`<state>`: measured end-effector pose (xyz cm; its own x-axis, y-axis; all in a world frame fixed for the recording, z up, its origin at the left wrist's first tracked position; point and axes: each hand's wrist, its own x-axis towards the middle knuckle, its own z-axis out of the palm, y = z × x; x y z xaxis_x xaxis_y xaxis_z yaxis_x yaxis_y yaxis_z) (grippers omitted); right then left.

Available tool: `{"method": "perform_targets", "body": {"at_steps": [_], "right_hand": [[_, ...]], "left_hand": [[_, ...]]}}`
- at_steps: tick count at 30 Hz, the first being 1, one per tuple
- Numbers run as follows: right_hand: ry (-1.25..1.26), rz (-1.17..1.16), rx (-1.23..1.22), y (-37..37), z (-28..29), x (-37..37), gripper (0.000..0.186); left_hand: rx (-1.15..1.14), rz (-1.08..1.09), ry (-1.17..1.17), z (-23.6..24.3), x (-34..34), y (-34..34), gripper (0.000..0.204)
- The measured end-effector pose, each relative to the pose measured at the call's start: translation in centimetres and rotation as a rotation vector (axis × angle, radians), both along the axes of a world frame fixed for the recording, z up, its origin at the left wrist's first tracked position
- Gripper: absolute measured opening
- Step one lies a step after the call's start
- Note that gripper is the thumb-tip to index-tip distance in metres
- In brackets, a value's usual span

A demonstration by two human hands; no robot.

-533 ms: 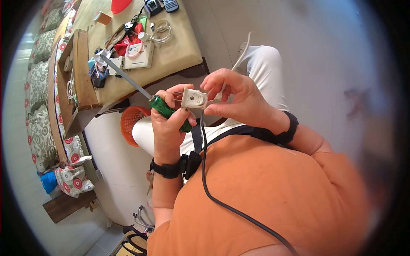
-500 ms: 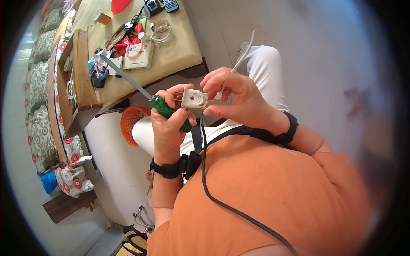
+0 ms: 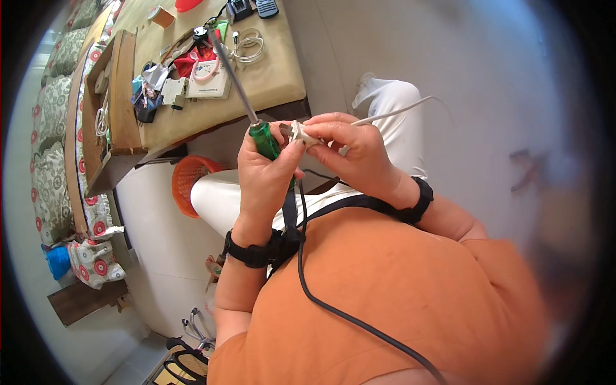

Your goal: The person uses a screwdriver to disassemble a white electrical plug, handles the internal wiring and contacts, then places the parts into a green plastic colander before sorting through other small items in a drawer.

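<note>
Head view, looking down. A green-handled screwdriver (image 3: 262,137) is gripped in the left hand (image 3: 264,163), the fingers wrapped around the handle, the metal shaft pointed up and slightly left, its upper end seen against the table (image 3: 269,90). By the thumb of the same hand, a white plug (image 3: 300,133) is steadied; metal prongs (image 3: 286,129) are directed left, toward the screwdriver handle. How far the left fingers are closed behind the plug cannot be told.

The plug is located between the two hands, above the lap. Its rear end is pinched between thumb and fingers of the right hand (image 3: 359,153); exact fingertip contact is partly hidden. A white cable (image 3: 401,111) is seen emerging beyond the right hand, extended up and right across the white trousers (image 3: 404,96), its far tip thinned to a faint strand.

A black band (image 3: 252,254) is worn on the left wrist, another on the right. A dark cable (image 3: 340,316) is draped down the orange shirt (image 3: 398,276).

On the table, a white box-shaped device (image 3: 210,86), a coiled white cable (image 3: 251,46) and red material (image 3: 185,65) are grouped near one another. An orange basket (image 3: 182,186) is placed on the floor, beside the left knee.
</note>
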<state>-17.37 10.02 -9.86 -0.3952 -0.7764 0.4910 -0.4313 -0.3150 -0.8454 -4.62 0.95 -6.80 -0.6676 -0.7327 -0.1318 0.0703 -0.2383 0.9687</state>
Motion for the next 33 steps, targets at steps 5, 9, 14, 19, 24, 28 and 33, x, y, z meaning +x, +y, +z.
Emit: {"method": "perform_targets", "body": {"at_steps": [5,9,14,19,24,28,33], "right_hand": [[-0.952,0.247,0.325,0.2,-0.3,-1.5,0.021],[-1.398,0.310,0.202,0.3,-1.6,-3.5,0.023],[-1.553,0.351,0.127,0.0,-1.4,-4.8,0.022],[-1.569,0.326,0.103,0.1,-1.1,-5.1,0.019],[-1.534,0.275,0.085,0.4,-1.6,-5.3,0.018],[-1.481,0.283,0.068,0.4,-2.2,-5.4,0.019],[-1.412,0.240,0.081,0.4,-1.8,-5.0,0.018]], "left_hand": [[0.067,0.071,-0.133,1.4,0.3,-0.1,0.017],[0.125,-0.133,-0.125,0.8,3.2,-1.3,0.027],[0.166,-0.219,-0.181,1.8,5.3,-0.3,0.032],[0.083,-0.280,-0.223,2.4,5.8,0.8,0.034],[0.024,-0.225,-0.271,2.7,5.7,1.3,0.035],[0.035,-0.225,-0.260,2.4,5.6,1.3,0.035],[0.014,-0.229,-0.249,2.0,5.5,1.4,0.034]]}}
